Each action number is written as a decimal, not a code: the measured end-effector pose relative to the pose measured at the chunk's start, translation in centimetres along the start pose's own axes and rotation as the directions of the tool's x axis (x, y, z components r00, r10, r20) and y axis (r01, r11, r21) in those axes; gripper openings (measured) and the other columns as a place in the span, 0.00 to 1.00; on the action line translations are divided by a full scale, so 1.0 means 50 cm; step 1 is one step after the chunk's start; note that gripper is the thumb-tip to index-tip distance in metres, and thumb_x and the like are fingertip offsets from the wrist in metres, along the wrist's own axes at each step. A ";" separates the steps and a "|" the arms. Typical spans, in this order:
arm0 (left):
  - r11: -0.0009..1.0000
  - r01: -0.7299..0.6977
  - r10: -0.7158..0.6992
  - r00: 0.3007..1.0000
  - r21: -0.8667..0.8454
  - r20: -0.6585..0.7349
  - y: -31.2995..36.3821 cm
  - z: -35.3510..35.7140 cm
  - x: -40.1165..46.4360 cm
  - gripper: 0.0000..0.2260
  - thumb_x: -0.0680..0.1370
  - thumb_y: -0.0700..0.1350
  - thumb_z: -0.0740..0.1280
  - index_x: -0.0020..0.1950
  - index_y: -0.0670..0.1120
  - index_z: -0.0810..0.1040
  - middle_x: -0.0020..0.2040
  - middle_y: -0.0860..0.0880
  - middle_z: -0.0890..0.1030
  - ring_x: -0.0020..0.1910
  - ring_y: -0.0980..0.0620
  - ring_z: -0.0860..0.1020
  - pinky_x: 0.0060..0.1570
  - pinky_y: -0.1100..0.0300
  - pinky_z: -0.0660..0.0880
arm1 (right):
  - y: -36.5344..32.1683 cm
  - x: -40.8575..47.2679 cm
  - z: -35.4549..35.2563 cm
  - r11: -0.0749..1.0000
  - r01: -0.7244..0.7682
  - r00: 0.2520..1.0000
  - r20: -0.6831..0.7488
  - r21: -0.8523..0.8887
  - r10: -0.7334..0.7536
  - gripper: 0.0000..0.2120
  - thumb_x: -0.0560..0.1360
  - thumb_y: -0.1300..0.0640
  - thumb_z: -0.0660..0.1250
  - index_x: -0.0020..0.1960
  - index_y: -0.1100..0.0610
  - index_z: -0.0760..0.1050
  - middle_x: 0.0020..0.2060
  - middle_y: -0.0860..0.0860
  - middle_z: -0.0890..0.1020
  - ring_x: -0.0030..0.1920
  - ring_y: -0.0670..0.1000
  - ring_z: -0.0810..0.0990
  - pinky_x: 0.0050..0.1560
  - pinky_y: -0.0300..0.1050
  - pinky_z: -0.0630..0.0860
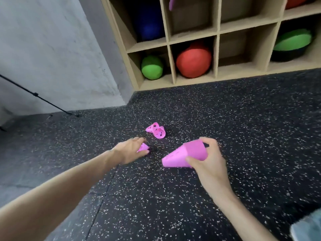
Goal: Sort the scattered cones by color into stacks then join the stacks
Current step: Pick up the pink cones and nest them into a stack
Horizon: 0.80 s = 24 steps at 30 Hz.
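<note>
Pink perforated plastic cones (184,156), nested in a stack, are gripped in the right hand (206,164) above the speckled rubber floor (243,129); the left hand (132,150) closes on a single cone (143,147). Two more (156,130) lie beyond. Light, stiff-looking shells, seemingly best held around the wide rim.

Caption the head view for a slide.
Right hand holds pink cone stack; left hand grips another cone.

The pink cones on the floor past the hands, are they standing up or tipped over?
Tipped over: both pink cones lie sideways on the floor.
</note>
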<state>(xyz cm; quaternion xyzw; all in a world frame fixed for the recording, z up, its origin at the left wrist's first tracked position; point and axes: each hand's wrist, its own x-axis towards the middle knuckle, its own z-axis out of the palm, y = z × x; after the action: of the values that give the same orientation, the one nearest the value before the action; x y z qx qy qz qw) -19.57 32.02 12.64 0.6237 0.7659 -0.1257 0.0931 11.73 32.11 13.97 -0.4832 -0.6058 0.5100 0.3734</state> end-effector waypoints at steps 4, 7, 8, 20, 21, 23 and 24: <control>0.990 0.129 -0.128 0.992 -0.052 0.019 0.003 0.057 0.003 0.31 0.82 0.62 0.60 0.80 0.48 0.59 0.80 0.45 0.63 0.76 0.44 0.67 0.73 0.44 0.67 | 0.006 0.002 0.011 1.000 -0.024 1.000 0.017 -0.003 0.024 0.30 0.74 0.63 0.74 0.70 0.46 0.66 0.55 0.45 0.79 0.52 0.41 0.78 0.45 0.35 0.72; 0.984 0.152 -0.152 0.988 -0.095 0.008 0.008 0.071 0.010 0.30 0.83 0.59 0.62 0.80 0.47 0.60 0.79 0.45 0.64 0.75 0.43 0.67 0.72 0.44 0.69 | 0.007 0.000 0.013 0.998 -0.059 0.998 0.016 -0.017 0.059 0.31 0.74 0.62 0.75 0.70 0.45 0.66 0.56 0.45 0.79 0.53 0.43 0.78 0.48 0.41 0.73; 0.982 0.155 -0.157 0.988 -0.109 -0.009 0.008 0.078 0.018 0.29 0.83 0.58 0.63 0.79 0.47 0.61 0.77 0.45 0.65 0.74 0.43 0.69 0.71 0.44 0.70 | 0.010 -0.002 0.013 0.997 -0.068 0.997 0.023 -0.030 0.069 0.31 0.74 0.61 0.75 0.70 0.44 0.66 0.55 0.44 0.79 0.54 0.45 0.78 0.49 0.43 0.73; 0.912 0.262 -0.283 0.959 -0.315 -0.021 -0.046 0.188 0.154 0.36 0.82 0.52 0.66 0.84 0.52 0.48 0.83 0.42 0.48 0.79 0.38 0.59 0.75 0.40 0.64 | 0.053 0.012 0.032 0.985 -0.125 0.990 0.057 -0.116 0.133 0.31 0.72 0.60 0.77 0.67 0.43 0.66 0.49 0.46 0.80 0.47 0.40 0.75 0.42 0.39 0.66; 0.904 0.258 -0.283 0.959 -0.341 -0.027 -0.047 0.192 0.167 0.38 0.82 0.51 0.67 0.84 0.54 0.47 0.84 0.42 0.47 0.80 0.38 0.58 0.76 0.40 0.62 | 0.057 0.015 0.035 0.986 -0.122 0.989 0.064 -0.116 0.130 0.31 0.72 0.60 0.77 0.67 0.42 0.66 0.48 0.46 0.80 0.46 0.41 0.76 0.40 0.37 0.66; 0.886 0.247 -0.283 0.959 -0.392 -0.035 -0.049 0.202 0.194 0.39 0.81 0.49 0.69 0.84 0.55 0.46 0.83 0.41 0.49 0.80 0.38 0.59 0.76 0.41 0.61 | 0.070 0.022 0.042 0.986 -0.107 0.990 0.083 -0.126 0.118 0.30 0.72 0.60 0.76 0.66 0.41 0.66 0.47 0.46 0.80 0.47 0.44 0.77 0.40 0.39 0.67; 0.875 0.243 -0.280 0.959 -0.420 -0.029 -0.049 0.209 0.207 0.39 0.81 0.48 0.70 0.84 0.55 0.47 0.83 0.40 0.51 0.78 0.38 0.61 0.76 0.42 0.62 | 0.079 0.026 0.045 0.986 -0.102 0.989 0.090 -0.133 0.115 0.30 0.73 0.59 0.76 0.65 0.40 0.66 0.47 0.44 0.80 0.47 0.44 0.78 0.40 0.39 0.68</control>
<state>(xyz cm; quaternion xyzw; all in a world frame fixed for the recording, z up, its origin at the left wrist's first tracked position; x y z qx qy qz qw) -24.26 37.97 -0.21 0.4856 0.8557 0.0550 0.1703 10.08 32.81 9.60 -0.5132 -0.6275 0.5126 0.2832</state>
